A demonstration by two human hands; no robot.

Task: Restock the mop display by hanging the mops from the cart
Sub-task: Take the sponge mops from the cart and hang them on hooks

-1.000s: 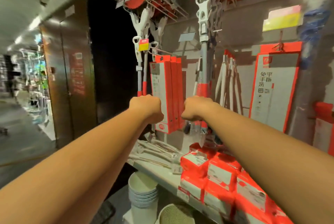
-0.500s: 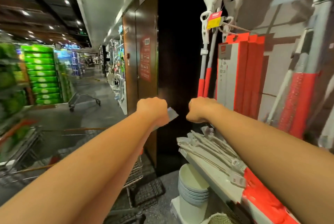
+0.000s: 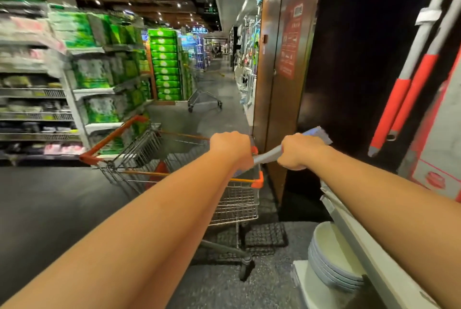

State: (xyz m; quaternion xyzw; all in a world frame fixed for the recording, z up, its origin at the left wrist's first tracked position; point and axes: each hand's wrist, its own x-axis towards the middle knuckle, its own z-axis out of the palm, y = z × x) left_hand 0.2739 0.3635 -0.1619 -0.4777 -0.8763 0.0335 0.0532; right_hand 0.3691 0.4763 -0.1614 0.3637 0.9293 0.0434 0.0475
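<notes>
Centre of frame: left hand (image 3: 230,150) and right hand (image 3: 300,151) both fisted, fingers curled round a grey strip (image 3: 268,154) that runs between them; its pale blue end sticks out past the right fist. What the strip is: cannot tell. Cart (image 3: 234,206) just below and behind the hands. Mops (image 3: 404,99), red grips, hang at right edge. Stacked basins (image 3: 331,266), lower right.
</notes>
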